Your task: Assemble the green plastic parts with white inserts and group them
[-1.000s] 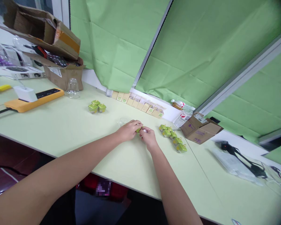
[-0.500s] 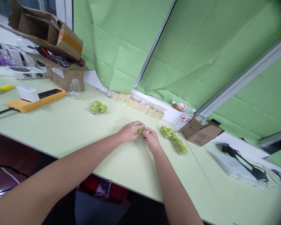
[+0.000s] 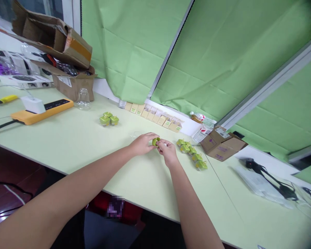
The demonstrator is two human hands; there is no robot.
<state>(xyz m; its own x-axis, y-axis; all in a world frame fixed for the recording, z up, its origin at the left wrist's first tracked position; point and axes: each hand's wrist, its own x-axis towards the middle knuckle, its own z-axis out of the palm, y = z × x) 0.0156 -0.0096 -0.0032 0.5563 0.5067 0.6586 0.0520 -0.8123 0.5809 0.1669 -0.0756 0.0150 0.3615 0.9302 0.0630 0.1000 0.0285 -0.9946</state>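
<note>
Over the middle of the table, my left hand (image 3: 142, 143) grips a small green lid (image 3: 155, 141) between thumb and fingers. My right hand (image 3: 168, 152) meets it from the right, its fingers pinched together against the lid's edge. A small whitish bit shows at the right fingers, too small to name. Behind my left hand lies a clear plastic piece (image 3: 136, 134), partly hidden. To the right stand several small clear containers with green lids and yellow loops (image 3: 192, 150). A smaller cluster of green-lidded containers (image 3: 109, 119) sits to the left.
Small tan cartons (image 3: 152, 115) line the table's back edge. A clear jar (image 3: 83, 99) and an orange power strip (image 3: 45, 110) stand at left, near open cardboard boxes (image 3: 74, 84). Toward the right are a cardboard box (image 3: 221, 145), a water bottle (image 3: 204, 131) and a black strapped device (image 3: 272, 180).
The green lid has been tilted in my left hand, so more of its ring-like opening shows. My left fingers have spread a little around it; my right hand stays beside it.
</note>
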